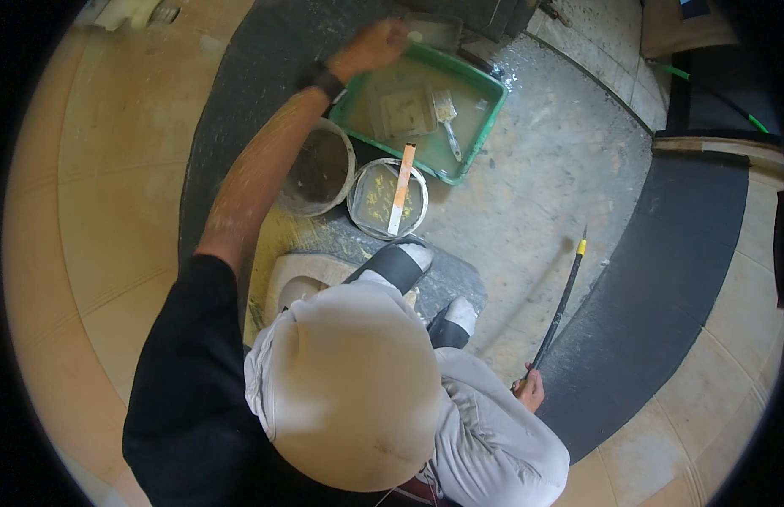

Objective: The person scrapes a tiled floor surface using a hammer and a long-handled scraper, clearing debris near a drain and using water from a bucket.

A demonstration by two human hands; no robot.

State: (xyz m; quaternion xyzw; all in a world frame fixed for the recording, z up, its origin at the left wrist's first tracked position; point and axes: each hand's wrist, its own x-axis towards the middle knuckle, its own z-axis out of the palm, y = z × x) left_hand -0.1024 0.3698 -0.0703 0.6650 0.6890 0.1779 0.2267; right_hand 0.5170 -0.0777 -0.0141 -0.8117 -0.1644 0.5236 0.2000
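My left hand [382, 44] reaches far forward, over the far left corner of a green tray [486, 140] holding murky liquid. Its fingers are curled beside a small clear tub [438, 34]; what they grip, if anything, is hidden. Down at the right, beside my knee, my right hand [530, 390] is closed round the lower end of a long thin black rod [562, 306] with a yellow collar and a pointed tip. The rod points up and away, over the floor. A large smooth beige rounded form [351, 380] lies over my lap, with pale cloth around it.
Inside the tray are a clear rectangular container [406, 116] and a wide flat brush [448, 118]. Left of it stands a round bucket [348, 173]. A white-rimmed tub [420, 211] has a flat stick [402, 188] across it. A dark curved band [662, 279] borders the speckled floor [544, 160].
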